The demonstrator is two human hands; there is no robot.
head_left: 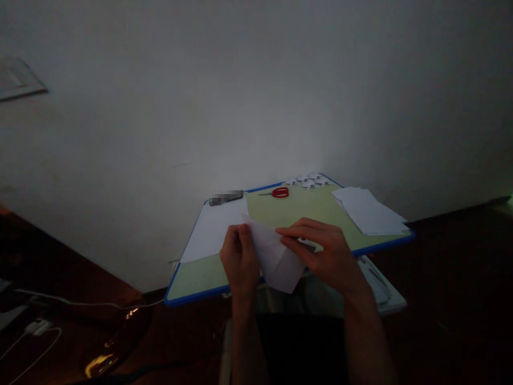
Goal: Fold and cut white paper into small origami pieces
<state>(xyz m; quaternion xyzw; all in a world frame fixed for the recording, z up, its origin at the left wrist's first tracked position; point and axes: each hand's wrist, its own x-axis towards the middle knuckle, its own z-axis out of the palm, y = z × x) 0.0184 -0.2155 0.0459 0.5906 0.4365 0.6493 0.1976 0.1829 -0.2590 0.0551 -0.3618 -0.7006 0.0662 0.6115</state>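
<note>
A piece of white paper (274, 262) with crease lines is held up between my two hands, over the front edge of the table. My left hand (240, 259) is closed on its left side, the thumb near the top. On the right, the fingertips and thumb of my right hand (320, 248) pinch the paper's upper right part. Behind it on the table lie red-handled scissors (279, 192), their blades pointing left. Several white paper stars (308, 181) are spread at the far edge.
The light green table (206, 278) has a blue rim and stands by the wall. A white sheet (214, 230) lies at left under a dark object (226, 198), blurred out. Stacked white paper (371, 211) is at right. A white cable (88, 305) runs at lower left.
</note>
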